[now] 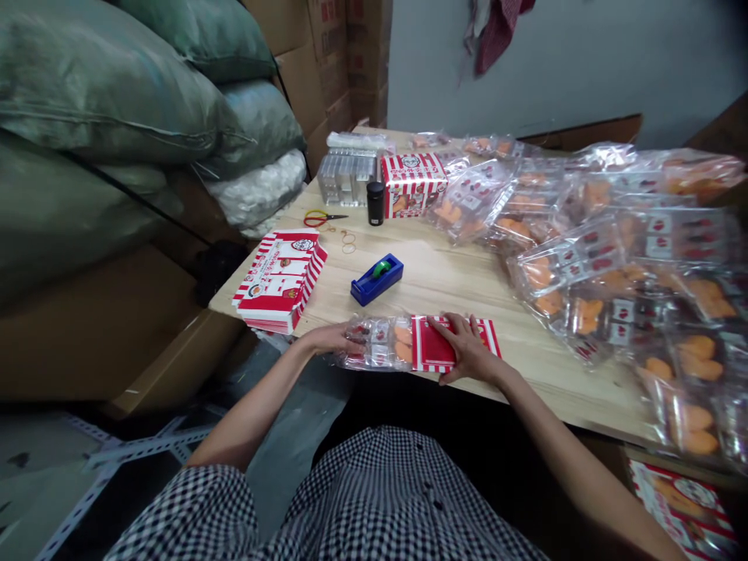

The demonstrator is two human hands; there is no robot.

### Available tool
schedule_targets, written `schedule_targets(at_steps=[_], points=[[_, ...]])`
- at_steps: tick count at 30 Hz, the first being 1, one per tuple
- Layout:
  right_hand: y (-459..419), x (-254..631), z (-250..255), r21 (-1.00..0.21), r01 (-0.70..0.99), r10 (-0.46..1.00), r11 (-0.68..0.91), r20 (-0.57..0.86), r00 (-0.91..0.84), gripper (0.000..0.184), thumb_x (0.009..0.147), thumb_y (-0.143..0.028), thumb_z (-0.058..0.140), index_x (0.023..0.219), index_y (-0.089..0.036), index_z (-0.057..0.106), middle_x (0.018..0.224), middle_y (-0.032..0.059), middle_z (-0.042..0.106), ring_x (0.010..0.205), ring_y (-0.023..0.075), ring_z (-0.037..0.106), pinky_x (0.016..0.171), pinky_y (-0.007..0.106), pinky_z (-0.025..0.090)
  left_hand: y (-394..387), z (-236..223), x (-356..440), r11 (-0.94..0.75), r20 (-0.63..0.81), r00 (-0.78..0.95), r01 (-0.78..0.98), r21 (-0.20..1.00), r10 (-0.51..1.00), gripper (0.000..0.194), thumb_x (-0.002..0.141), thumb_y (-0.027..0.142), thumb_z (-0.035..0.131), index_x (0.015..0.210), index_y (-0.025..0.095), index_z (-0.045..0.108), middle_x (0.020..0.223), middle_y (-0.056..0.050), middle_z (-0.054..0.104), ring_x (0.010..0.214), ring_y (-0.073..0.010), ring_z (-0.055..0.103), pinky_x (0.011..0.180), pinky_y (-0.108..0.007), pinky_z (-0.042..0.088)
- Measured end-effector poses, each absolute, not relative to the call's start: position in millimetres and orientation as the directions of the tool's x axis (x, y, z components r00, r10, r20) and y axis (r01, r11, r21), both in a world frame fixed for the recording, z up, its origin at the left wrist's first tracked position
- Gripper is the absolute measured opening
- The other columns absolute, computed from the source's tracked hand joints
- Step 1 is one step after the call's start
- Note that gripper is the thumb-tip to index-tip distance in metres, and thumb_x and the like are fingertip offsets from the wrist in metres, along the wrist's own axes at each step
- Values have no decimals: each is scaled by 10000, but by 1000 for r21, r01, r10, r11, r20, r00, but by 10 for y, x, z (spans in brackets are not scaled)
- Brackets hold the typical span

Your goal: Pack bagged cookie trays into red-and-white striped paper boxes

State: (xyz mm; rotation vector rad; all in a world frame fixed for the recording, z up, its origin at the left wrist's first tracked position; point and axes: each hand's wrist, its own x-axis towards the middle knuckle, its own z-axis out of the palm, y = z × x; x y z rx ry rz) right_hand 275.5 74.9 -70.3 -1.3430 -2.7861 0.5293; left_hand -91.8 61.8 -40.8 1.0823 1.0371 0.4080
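At the table's front edge lies a clear plastic package (pixel 379 343) with orange pieces and small printed squares inside. Its left end is in the grip of my left hand (pixel 330 340), whose fingertips are partly hidden by the shiny film. A red card with a striped red-and-white border (pixel 431 343) covers the package's right part. My right hand (pixel 467 351) rests flat on this card with its fingers spread. Just beyond the package sits a blue tape dispenser (pixel 377 280) with a green roll. To the left is a stack of red-and-white printed cards (pixel 284 280).
Many similar plastic packages (pixel 601 257) are heaped across the table's right side. Toward the back stand a striped box (pixel 414 185), a black bottle (pixel 375 204) and clear plastic cases (pixel 347 175). Scissors (pixel 324 218) lie near rubber bands (pixel 348 241). Large sacks (pixel 105 86) are piled at left.
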Motion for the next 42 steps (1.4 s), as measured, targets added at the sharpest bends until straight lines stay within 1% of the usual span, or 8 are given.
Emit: schedule_targets(at_steps=[8, 14, 17, 28, 33, 36, 39, 42], points=[[735, 2741, -663, -298, 765, 765, 571, -143, -628, 1415, 476, -674, 863, 1609, -276, 114, 1543, 238, 298, 1446, 477, 235, 1140, 717, 35, 792, -449, -419, 409, -447, 497, 190, 893, 744, 507, 552, 281, 903, 1003, 119, 738, 953, -111, 753, 850, -236, 696, 787, -329, 543], [706, 2740, -680, -326, 798, 821, 506, -102, -562, 1347, 525, -661, 841, 1605, -250, 148, 1508, 246, 317, 1455, 468, 220, 1148, 704, 30, 539, -404, -644, 310, -337, 163, 172, 935, 927, 622, 739, 471, 773, 1225, 119, 606, 840, -62, 720, 716, -178, 675, 685, -291, 541], [649, 2676, -627, -338, 791, 828, 510, -55, -558, 1294, 561, -583, 847, 1604, -245, 161, 1478, 236, 322, 1447, 447, 248, 1159, 689, 42, 476, -369, -707, 254, -273, 78, 191, 948, 959, 584, 746, 460, 750, 1196, 103, 644, 798, -58, 723, 664, -174, 666, 648, -286, 539], [419, 2382, -407, -376, 779, 864, 502, 257, -433, 1174, 620, -479, 795, 1594, -275, 171, 1403, 168, 304, 1354, 433, 325, 1153, 685, 127, 606, -102, 56, -110, 12, 255, 374, 921, 967, 246, 820, 207, 668, 1027, 167, 794, 939, -50, 786, 841, -238, 703, 770, -317, 520], [403, 2423, -286, -440, 809, 879, 390, 441, -183, 1245, 582, -505, 830, 1596, -299, 139, 1403, 148, 276, 1303, 433, 338, 1105, 701, 207, 620, 322, 262, -423, 293, 351, 386, 820, 889, 320, 957, 256, 542, 1223, 203, 711, 1180, -86, 736, 1080, -256, 674, 973, -386, 500], [346, 2334, -204, -557, 779, 828, 287, 553, 90, 1330, 582, -524, 848, 1605, -285, 33, 1429, 157, 230, 1306, 411, 325, 1087, 650, 291, 535, 489, 472, -532, 480, 231, 367, 763, 847, 559, 892, 298, 670, 1431, 248, 530, 1506, -97, 510, 1410, -294, 431, 1186, -487, 309], [229, 2184, -181, -672, 713, 738, 199, 581, 342, 1369, 598, -510, 861, 1604, -263, -34, 1466, 175, 149, 1361, 412, 250, 1101, 622, 297, 432, 453, 700, -393, 367, 171, 163, 905, 914, 801, 810, 345, 772, 1511, 242, 400, 1543, -125, 453, 1415, -315, 423, 1182, -496, 323], [64, 2144, -135, -806, 566, 764, 170, 471, 441, 1392, 593, -499, 876, 1602, -268, -55, 1466, 169, 169, 1383, 394, 259, 1100, 586, 326, 428, 363, 809, -155, 171, 321, -75, 985, 931, 505, 917, 373, 640, 1383, 198, 553, 1332, -119, 639, 1250, -284, 582, 1095, -429, 435]])
